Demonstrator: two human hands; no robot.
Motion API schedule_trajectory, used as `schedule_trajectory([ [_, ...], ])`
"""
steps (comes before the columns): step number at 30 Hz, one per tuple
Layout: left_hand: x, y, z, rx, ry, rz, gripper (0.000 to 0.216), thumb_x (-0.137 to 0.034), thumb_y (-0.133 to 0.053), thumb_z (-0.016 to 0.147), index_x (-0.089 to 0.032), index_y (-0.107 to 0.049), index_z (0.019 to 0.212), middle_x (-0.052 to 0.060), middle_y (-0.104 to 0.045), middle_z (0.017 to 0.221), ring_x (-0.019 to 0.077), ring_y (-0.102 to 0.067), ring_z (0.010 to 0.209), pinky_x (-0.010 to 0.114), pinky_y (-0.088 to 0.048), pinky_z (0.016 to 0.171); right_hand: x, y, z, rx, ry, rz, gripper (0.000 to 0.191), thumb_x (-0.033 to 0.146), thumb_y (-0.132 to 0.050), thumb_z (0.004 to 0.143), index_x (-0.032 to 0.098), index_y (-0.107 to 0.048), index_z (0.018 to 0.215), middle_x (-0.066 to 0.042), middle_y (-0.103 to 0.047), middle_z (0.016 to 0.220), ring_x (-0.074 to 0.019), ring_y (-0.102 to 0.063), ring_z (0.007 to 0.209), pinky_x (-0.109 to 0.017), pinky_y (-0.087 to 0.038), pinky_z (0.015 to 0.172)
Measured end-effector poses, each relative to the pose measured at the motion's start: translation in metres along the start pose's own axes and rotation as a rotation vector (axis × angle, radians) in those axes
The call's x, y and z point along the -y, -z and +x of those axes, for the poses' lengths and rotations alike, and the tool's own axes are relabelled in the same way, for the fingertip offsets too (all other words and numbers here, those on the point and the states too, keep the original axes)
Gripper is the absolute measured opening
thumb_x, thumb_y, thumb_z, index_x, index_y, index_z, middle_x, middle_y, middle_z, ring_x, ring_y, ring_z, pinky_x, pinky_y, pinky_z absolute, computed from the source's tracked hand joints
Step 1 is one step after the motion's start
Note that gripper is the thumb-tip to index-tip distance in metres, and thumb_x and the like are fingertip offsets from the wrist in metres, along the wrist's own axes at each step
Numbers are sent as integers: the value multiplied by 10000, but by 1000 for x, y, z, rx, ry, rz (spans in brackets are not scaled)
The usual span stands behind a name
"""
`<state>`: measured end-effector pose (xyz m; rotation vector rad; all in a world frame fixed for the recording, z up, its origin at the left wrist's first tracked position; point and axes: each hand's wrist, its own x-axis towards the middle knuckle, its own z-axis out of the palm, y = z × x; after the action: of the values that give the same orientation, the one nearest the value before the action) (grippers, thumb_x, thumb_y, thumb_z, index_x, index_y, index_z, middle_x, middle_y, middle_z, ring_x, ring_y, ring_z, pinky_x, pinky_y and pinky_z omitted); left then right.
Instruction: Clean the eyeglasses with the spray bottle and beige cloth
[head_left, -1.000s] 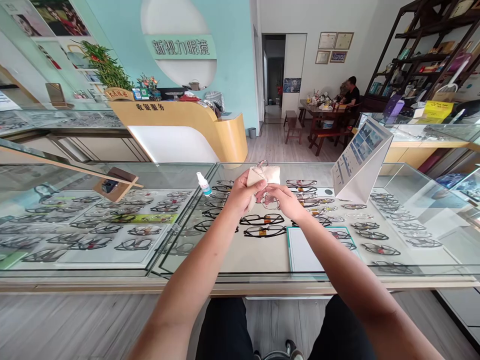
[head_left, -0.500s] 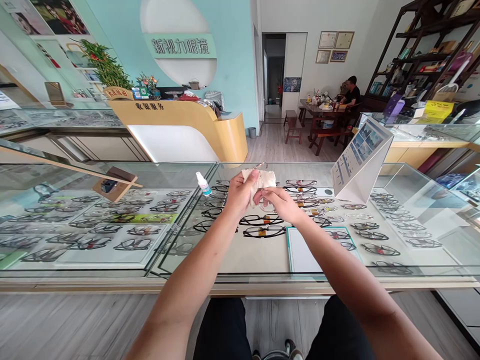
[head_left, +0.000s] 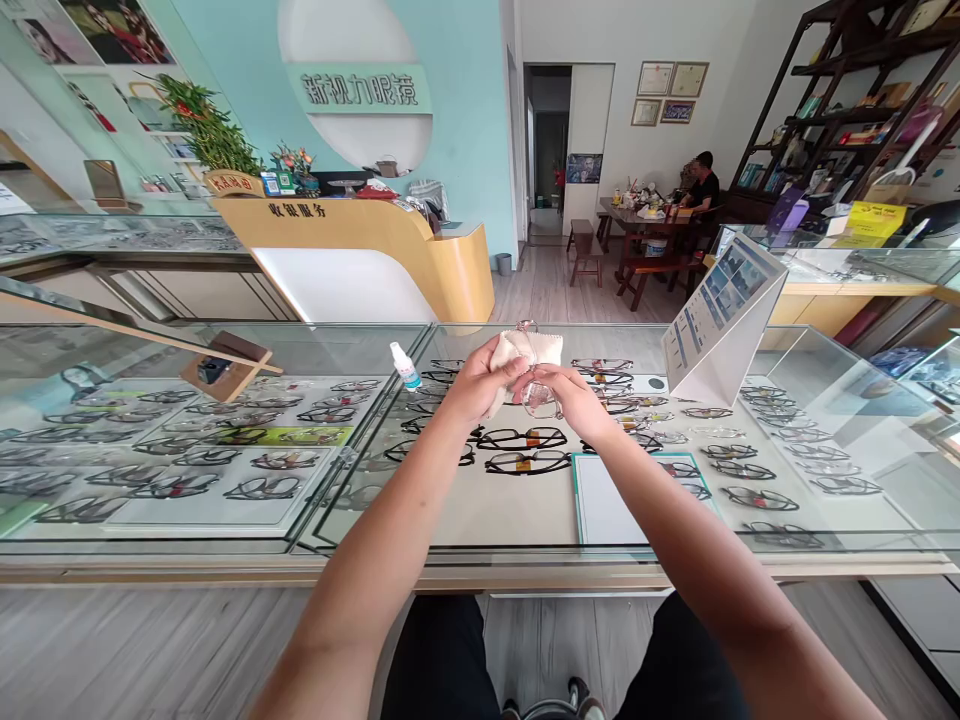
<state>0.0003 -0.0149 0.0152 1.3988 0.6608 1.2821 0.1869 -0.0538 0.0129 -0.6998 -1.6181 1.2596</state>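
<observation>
A cream cleaning cloth (head_left: 538, 347) with a zigzag edge is bunched between my hands above the glass counter. My left hand (head_left: 484, 382) is closed on the cloth, its thumb pressed on top. A pair of thin-rimmed eyeglasses (head_left: 541, 401) is partly wrapped in the cloth; one lens shows below the fingers and part of the frame sticks out above. My right hand (head_left: 564, 393) pinches the eyeglasses at the near side, its fingers bent. To the left a small white spray bottle (head_left: 406, 367) with a blue label stands on the counter.
Rows of eyeglasses (head_left: 529, 462) lie inside the glass display case (head_left: 450, 505). A white tent-shaped sign (head_left: 720, 320) stands at the right, a wooden stand (head_left: 229, 367) at the left. Farther back are a yellow cash desk (head_left: 457, 270) and a person (head_left: 703, 185) at a table.
My hands have turned the eyeglasses and cloth slightly. One lens now shows below my fingers, and the cloth has shifted a little to the right.
</observation>
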Motion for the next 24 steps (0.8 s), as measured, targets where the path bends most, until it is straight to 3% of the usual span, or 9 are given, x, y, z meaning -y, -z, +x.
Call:
schedule_trajectory([
  [4, 6, -4, 0, -83, -31, 1, 655, -703, -1043, 703, -184, -823, 1036, 24, -795, 833, 157, -703, 664, 268, -563, 604, -2, -2, 0, 23, 13, -55, 409, 446, -523, 1039, 218, -814, 863, -54, -791, 889, -212, -636, 844, -342, -544, 853],
  [8, 13, -7, 0, -151, -33, -19, 680, -825, -970, 727, -196, -728, 819, -23, -664, 610, 114, -530, 423, 273, -422, 423, -6, -4, 0, 45, 38, -84, 425, 440, -514, 1046, 219, -811, 837, -49, -772, 874, -203, -595, 825, -349, -527, 851],
  [15, 14, -5, 4, -181, 93, -159, 710, -868, -953, 720, -208, -704, 801, -16, -651, 592, 140, -595, 458, 289, -478, 471, 1, 1, -1, -3, 28, -76, 437, 469, -523, 1062, 212, -846, 918, -62, -774, 911, -223, -635, 873, -364, -545, 871],
  [17, 15, -6, 5, -172, 110, -205, 709, -851, -980, 695, -204, -752, 876, 12, -732, 683, 171, -690, 557, 302, -550, 553, 3, 6, -1, -45, 38, -76, 449, 489, -524, 1072, 217, -850, 925, -65, -768, 950, -230, -638, 895, -371, -550, 895],
  [20, 16, -8, 5, -154, 99, -234, 738, -833, -1000, 679, -196, -820, 1006, 79, -851, 916, 254, -837, 876, 337, -644, 754, 2, 15, 0, -183, 145, -94, 451, 530, -550, 1084, 239, -853, 920, -78, -720, 1078, -265, -658, 1072, -403, -539, 1045],
  [24, 18, -11, 1, -90, 119, -190, 732, -834, -967, 739, -183, -854, 1055, 107, -867, 979, 312, -842, 1039, 387, -660, 867, -1, 25, 1, -350, 254, -148, 486, 622, -583, 1105, 256, -885, 1000, -100, -628, 1257, -311, -609, 1312, -463, -469, 1236],
])
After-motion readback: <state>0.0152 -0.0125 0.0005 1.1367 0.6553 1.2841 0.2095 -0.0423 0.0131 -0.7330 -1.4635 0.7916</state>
